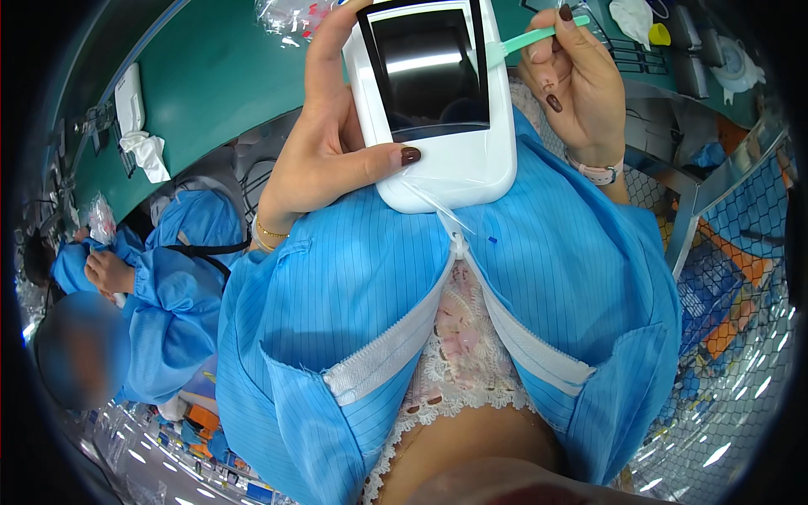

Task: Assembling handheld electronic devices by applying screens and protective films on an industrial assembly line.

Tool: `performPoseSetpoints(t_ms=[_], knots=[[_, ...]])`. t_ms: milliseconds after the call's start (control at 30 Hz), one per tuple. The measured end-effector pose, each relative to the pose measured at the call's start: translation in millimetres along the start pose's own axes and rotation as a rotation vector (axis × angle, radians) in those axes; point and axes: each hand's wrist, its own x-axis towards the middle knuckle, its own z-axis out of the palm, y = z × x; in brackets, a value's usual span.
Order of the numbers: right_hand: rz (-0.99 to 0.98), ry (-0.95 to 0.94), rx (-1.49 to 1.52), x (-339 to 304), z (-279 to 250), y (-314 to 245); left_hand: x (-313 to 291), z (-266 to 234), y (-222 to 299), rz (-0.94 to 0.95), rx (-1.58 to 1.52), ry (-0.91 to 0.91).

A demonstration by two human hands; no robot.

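My left hand point(324, 160) grips a white handheld device point(454, 168) by its left side, the thumb lying on its lower front. The device has a glossy black screen point(429, 76) that reflects a light. In a pinch between thumb and fingers, my right hand point(581, 93) holds a slim mint-green brush point(539, 36). Its head meets the right edge of the screen; the bristles are too small to make out. The device's lower end is close against my blue striped jacket point(337, 278).
A green-topped table point(219, 76) curves across the far side. On it are a white device point(129, 97), crumpled white tissue point(147, 154), clear plastic bags point(290, 17) and a yellow round thing point(659, 34). Wire mesh point(741, 219) stands at right. At left sits a person in blue point(172, 286).
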Motion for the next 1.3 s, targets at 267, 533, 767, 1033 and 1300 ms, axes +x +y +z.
performPoseSetpoints(t_ms=[267,533,767,1033,1300], knots=[[0.039,-0.032,0.064,0,-5,-2,0,3,2,0.006,-0.013,0.024],[0.021,0.028,-0.003,-2,8,7,0,7,9,-0.056,-0.027,0.043],[0.048,0.006,0.07,-3,3,-1,-1,9,10,-0.05,-0.033,0.039],[0.044,0.037,0.016,-1,5,5,-2,2,8,-0.042,-0.041,0.023],[0.04,0.07,0.062,2,2,2,0,-2,6,-0.016,0.019,0.018]])
